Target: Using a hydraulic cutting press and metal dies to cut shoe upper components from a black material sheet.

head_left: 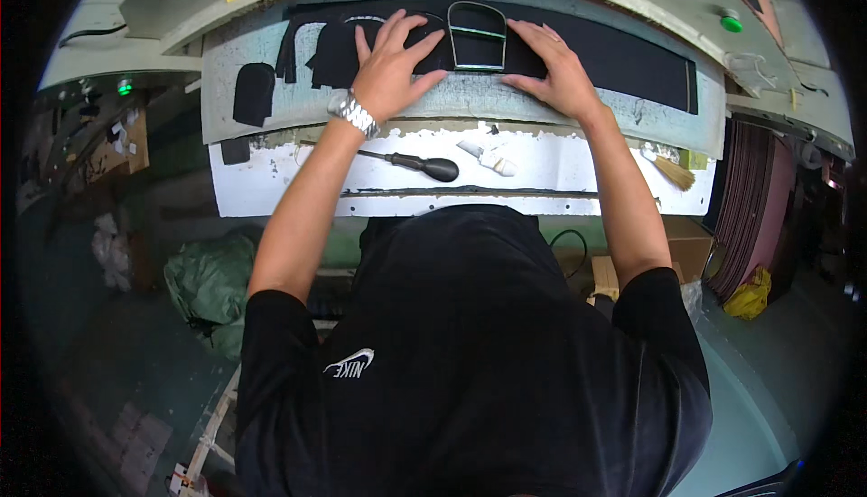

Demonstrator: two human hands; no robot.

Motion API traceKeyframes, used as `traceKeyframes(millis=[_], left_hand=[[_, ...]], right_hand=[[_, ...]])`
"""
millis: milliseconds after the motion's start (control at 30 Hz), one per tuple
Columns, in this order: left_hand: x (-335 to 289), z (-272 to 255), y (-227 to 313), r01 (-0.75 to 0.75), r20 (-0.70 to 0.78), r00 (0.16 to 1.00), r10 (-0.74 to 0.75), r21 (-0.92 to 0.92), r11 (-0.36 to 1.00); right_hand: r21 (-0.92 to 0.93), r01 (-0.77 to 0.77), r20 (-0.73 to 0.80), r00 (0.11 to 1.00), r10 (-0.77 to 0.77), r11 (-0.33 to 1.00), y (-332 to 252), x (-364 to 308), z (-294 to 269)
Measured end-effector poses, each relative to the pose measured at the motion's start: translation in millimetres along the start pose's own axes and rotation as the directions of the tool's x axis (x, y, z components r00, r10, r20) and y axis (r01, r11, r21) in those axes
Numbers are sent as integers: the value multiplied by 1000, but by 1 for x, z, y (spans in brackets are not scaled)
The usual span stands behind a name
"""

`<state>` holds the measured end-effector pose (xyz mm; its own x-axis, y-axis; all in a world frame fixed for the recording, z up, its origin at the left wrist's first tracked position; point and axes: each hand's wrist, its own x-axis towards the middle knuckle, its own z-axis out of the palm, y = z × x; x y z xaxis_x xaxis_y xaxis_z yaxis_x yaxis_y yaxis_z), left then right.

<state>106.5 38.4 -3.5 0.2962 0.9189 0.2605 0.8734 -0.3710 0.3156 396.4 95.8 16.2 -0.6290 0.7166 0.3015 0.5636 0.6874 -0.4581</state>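
Head view: arched cutting die (479, 33) lies right of the spread left hand (390, 72), which apparently steadies the black sheet (623, 65) beneath; right hand (564, 79), thumb and fingers parted, flanks the die, contact unclear.

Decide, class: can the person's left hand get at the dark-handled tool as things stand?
Probably yes. The left hand is spread over the black material, gripping nothing visible, and the dark-handled tool lies nearer the body with its handle uncovered; no object appears to block the way.

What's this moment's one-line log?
left hand: spread on black material | right hand: beside arched frame | arched frame: on black material
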Motion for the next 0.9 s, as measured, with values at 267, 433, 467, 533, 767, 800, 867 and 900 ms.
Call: traceKeyframes(millis=[267,433,467,533,767,800,867,900], left_hand=[[-140,-50,70,202,188,972,-139,-376,904],[-166,-44,78,84,82,994,-66,-230,969],[-168,-41,82,67,32,998,-62,-205,977],[-170,-36,86,63,10,998,-62,-185,981],[-184,-40,93,63,-5,998,-64,-117,991],[-184,-38,92,64,-7,998,-65,-114,991],[-182,-32,88,89,17,996,-87,-117,989],[-180,-32,88,85,19,996,-83,-116,990]], right_hand=[[485,-341,-601,538,590,805,45,-76,-137],[694,-196,-553,471,688,693,65,-79,-219],[693,-187,-535,513,671,696,65,-81,-219],[691,-175,-524,548,653,701,60,-98,-211],[160,-461,-171,858,484,873,-53,-152,-87],[106,-459,-100,878,469,882,-78,-154,-73],[44,-403,72,914,399,914,-103,-160,-55],[15,-406,100,910,403,914,-111,-163,-48]])
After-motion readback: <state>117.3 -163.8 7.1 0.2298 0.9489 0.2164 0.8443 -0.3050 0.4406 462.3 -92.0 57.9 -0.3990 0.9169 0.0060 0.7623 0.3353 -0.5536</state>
